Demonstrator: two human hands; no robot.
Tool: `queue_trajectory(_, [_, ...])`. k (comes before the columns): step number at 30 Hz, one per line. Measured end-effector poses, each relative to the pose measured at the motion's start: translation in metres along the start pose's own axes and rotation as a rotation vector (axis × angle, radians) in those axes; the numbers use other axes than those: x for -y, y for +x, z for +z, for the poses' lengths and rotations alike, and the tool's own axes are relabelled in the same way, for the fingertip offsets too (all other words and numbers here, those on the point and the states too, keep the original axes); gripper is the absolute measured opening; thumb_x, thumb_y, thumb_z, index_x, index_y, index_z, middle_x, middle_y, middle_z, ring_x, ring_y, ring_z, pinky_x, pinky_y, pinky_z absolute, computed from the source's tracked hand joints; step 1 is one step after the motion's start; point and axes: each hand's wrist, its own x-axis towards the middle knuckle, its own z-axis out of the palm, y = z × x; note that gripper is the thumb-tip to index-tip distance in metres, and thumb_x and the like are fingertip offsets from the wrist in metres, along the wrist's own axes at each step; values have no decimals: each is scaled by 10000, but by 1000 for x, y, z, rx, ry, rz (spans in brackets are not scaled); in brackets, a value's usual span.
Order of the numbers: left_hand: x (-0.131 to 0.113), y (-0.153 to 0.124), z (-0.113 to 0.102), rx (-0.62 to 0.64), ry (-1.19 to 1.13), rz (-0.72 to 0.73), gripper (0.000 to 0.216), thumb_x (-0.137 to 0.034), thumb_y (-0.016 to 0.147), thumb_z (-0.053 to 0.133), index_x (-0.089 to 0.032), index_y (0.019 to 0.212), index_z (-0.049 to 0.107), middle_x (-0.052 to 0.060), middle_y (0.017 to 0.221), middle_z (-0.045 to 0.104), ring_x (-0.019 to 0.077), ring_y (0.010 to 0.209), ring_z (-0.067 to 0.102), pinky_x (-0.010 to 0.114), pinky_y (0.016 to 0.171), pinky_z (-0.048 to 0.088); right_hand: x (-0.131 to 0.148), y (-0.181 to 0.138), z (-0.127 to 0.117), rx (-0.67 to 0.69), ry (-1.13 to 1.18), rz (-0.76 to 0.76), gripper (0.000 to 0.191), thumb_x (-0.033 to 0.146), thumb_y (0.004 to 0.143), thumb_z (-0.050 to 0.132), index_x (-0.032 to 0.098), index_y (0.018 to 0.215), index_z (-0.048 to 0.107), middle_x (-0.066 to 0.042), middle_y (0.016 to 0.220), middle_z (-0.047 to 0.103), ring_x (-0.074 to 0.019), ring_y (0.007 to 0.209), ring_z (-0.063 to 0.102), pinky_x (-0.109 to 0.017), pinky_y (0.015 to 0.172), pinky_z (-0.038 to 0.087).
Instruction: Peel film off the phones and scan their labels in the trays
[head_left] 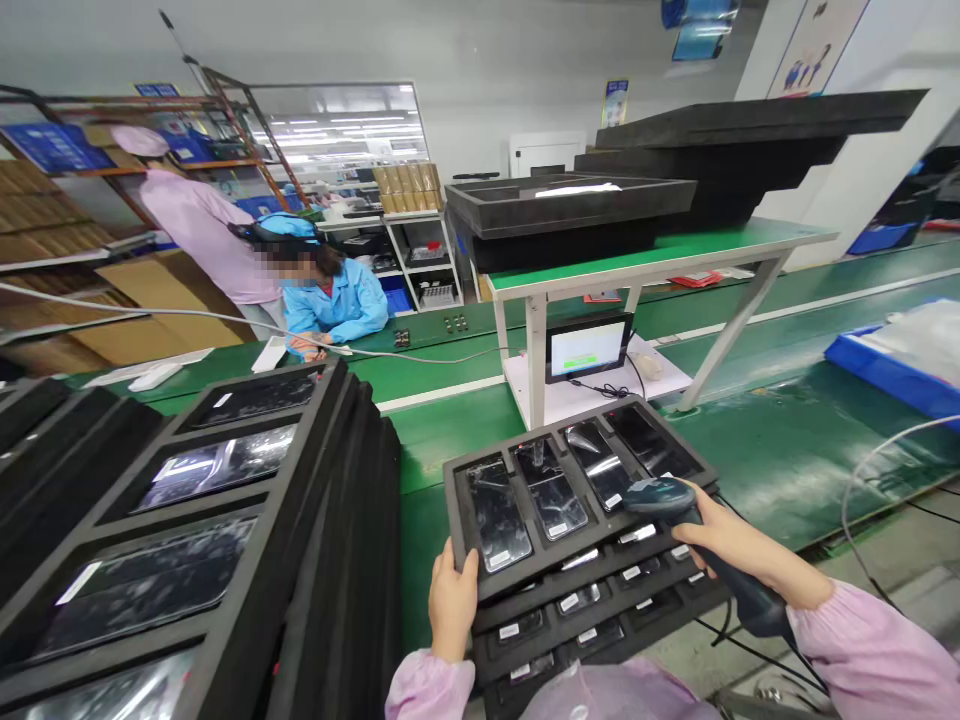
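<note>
My left hand [452, 600] grips the near left corner of the top black foam tray [457, 520], thumb on the rim. That tray tops a fanned stack of several trays and holds several glossy phones [551, 495] in slots. My right hand [724, 545] is wrapped round the handle of a dark handheld barcode scanner [664, 497], whose head hovers over the right end of the tray. Both sleeves are pink.
A tall slanted stack of foam trays with screens [202, 540] fills the left. A green conveyor belt [750, 450] runs behind, with a white stand, small monitor [587, 347], and large black trays [570, 205] above. Two people work at the far left. Cables trail on the right.
</note>
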Motion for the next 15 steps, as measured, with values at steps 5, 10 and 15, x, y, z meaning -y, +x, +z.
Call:
queue_trajectory(5, [7, 4, 5, -29, -48, 9, 505, -290, 870, 410, -82, 1328, 452, 159, 1211, 571, 278, 1117, 560, 339, 914, 438, -2, -1, 6, -1, -51, -11, 759, 149, 711, 464, 82, 1399, 152, 88, 401, 453, -146, 398, 461, -228, 405, 393])
queue_trajectory(10, [11, 4, 9, -52, -107, 53, 494, -269, 845, 440, -91, 1305, 477, 157, 1153, 596, 277, 1081, 577, 359, 911, 446, -8, -9, 35, 83, 86, -101, 810, 290, 646, 529, 171, 1375, 198, 15, 725, 593, -119, 474, 516, -232, 421, 404])
queue_trajectory(15, [12, 4, 12, -61, -164, 68, 497, -258, 825, 464, -92, 1293, 483, 156, 1127, 601, 273, 1076, 580, 366, 928, 445, -6, -8, 65, 159, -8, -71, 827, 321, 643, 525, 167, 1379, 180, 57, 575, 535, -139, 458, 511, -247, 428, 418])
